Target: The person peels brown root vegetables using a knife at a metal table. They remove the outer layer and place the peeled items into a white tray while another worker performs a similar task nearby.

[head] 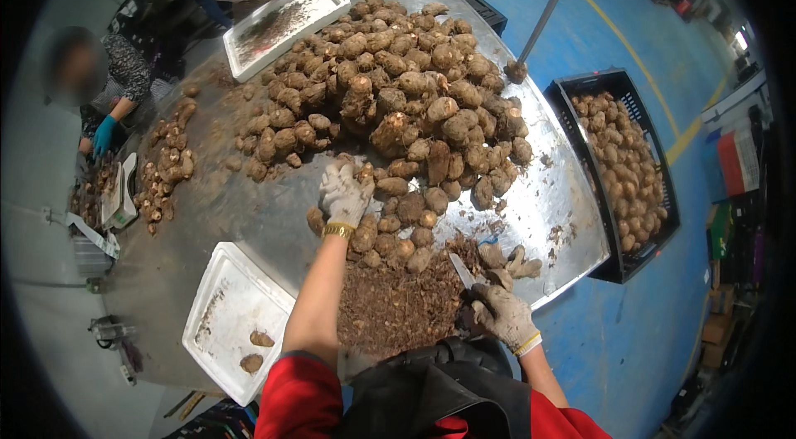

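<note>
A large heap of brown, rooty taro corms [398,78] covers the middle of the metal table [261,209]. My left hand [345,193], in a soiled knit glove, is at the near edge of the heap, its fingers against small corms; whether it grips one is hidden. My right hand [502,314], also gloved, holds a knife [461,271] with its blade pointing up and to the left. Below the heap lies a thick layer of brown peel scraps [398,308]. Beside the knife rests a spare dirty glove [519,263].
Two corms lie in a white foam tray [217,314] at left; another foam tray [283,28] holds debris. A black crate [612,190] of corms stands on the floor at right. A metal pole [550,4] rises by the table. Co-workers are at the far side, near a scale [121,193].
</note>
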Action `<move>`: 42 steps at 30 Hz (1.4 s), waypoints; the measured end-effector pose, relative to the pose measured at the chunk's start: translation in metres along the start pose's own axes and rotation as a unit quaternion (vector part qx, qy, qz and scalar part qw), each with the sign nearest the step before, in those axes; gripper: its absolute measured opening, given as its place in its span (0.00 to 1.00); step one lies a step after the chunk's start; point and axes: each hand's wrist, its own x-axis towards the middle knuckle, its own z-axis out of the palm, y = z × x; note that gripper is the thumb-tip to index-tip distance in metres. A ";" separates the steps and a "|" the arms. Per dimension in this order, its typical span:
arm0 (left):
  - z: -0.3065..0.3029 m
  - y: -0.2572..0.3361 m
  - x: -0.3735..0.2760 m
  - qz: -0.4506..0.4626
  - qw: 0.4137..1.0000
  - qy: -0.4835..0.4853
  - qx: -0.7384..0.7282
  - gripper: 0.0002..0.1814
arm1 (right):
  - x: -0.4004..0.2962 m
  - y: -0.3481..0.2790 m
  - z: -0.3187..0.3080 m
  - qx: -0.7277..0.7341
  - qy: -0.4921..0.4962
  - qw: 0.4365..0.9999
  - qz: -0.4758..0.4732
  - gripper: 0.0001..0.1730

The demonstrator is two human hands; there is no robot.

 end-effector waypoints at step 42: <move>-0.113 0.074 -0.265 -0.115 0.833 -0.109 -0.530 0.27 | -0.001 -0.016 -0.030 0.728 -0.008 0.683 -0.060 0.24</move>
